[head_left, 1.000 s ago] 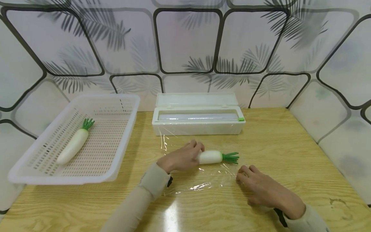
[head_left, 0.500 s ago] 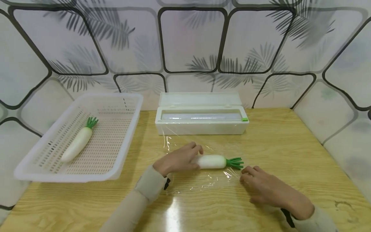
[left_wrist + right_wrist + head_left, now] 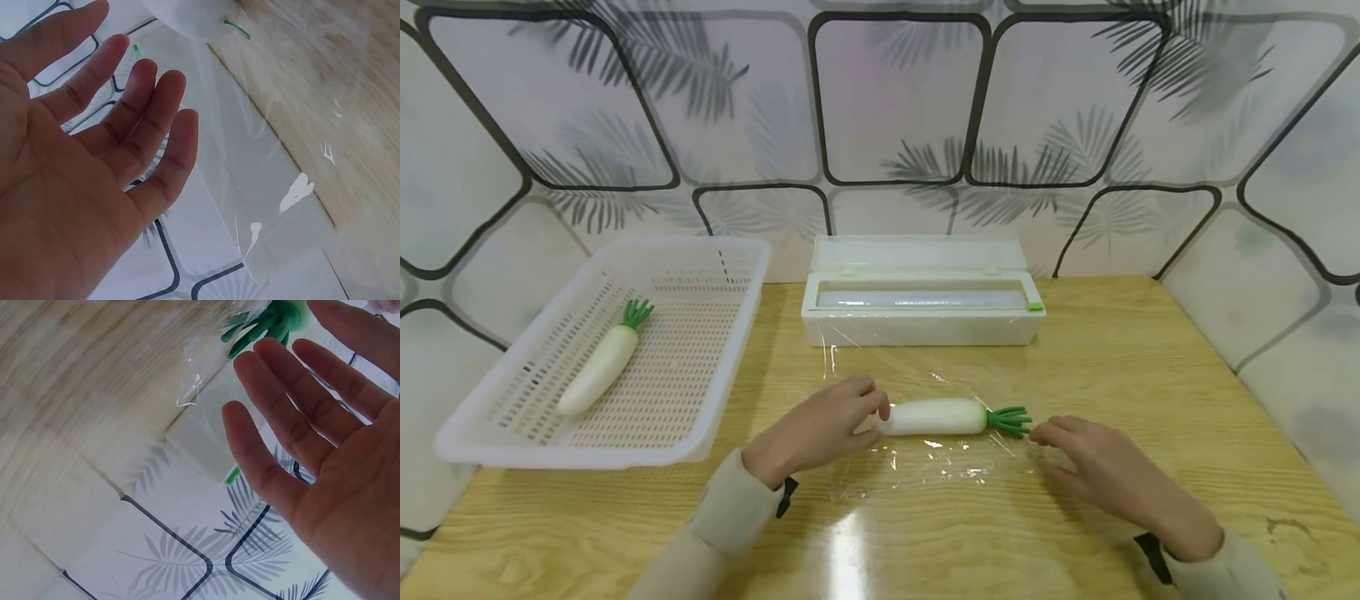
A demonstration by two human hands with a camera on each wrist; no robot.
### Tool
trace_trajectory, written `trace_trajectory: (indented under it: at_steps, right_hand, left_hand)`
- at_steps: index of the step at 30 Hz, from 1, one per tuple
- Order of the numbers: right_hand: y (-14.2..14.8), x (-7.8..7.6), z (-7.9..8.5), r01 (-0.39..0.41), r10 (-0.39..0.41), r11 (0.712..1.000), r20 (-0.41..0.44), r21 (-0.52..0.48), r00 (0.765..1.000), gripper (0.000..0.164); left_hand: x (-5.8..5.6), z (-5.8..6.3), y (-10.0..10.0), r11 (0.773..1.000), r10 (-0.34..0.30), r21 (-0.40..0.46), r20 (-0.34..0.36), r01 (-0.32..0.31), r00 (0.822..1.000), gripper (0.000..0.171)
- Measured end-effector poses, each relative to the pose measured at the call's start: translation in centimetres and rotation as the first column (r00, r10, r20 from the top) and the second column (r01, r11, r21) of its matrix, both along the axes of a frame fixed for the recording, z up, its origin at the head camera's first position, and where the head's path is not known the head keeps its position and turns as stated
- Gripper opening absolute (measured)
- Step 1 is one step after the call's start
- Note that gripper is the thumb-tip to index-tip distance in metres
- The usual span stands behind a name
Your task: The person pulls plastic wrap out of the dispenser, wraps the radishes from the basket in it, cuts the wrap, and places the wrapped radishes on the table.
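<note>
A white radish with a stubby green top lies sideways over clear cling film spread on the table. At its root end is my left hand, fingertips right by the tip. The left wrist view shows that hand's fingers loosely bent, with nothing inside the palm. On the other side, my right hand hovers at the leaf end, its fingertips near the green stalks. Seen from the right wrist, those fingers are extended and the palm holds nothing.
A white cling film box with its lid up stands behind the radish, its roll visible and film running out toward me. To the left, a white perforated basket holds a second radish. A patterned wall covering rises behind.
My left hand has slid left off the radish's body to its root end, uncovering more of it. The radish has come slightly nearer to me, and my right hand has shifted slightly right.
</note>
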State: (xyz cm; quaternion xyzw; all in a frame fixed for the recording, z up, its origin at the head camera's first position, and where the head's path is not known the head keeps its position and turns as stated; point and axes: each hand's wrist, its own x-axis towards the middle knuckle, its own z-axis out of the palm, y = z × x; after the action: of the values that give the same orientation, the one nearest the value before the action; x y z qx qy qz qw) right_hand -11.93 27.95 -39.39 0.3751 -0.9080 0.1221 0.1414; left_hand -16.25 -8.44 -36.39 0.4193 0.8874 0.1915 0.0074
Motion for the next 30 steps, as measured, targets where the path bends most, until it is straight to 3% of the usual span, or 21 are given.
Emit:
trace_trajectory:
  at_steps: [6, 14, 18, 25, 30]
  right_hand:
    - [0.3, -0.1, 0.2, 0.012, -0.014, 1.0, 0.072, 0.022, 0.997, 0.036]
    - [0.6, -0.1, 0.2, 0.058, -0.069, 0.994, 0.112, 0.092, 0.991, 0.033]
    - [0.8, -0.1, 0.1, 0.061, -0.072, 0.993, 0.118, 0.099, 0.99, 0.033]
    - [0.9, -0.3, -0.2, 0.062, -0.081, 0.991, 0.152, 0.121, 0.985, 0.033]
    - [0.9, -0.3, -0.3, 0.068, -0.09, 0.989, 0.167, 0.13, 0.982, 0.032]
  left_hand:
    - [1.4, -0.3, -1.3, 0.999, -0.024, -0.032, -0.037, 0.023, 0.999, 0.012]
    - [2.5, -0.9, -2.2, 0.996, -0.07, -0.054, 0.011, 0.07, 0.998, 0.009]
    - [3.0, -1.3, -2.6, 0.995, -0.043, -0.085, 0.032, 0.046, 0.999, 0.012]
    - [3.8, -2.3, -3.3, 0.994, -0.015, -0.113, -0.044, 0.01, 0.999, 0.015]
    - [4.1, -2.6, -3.2, 0.988, -0.006, -0.153, -0.057, -0.003, 0.998, 0.025]
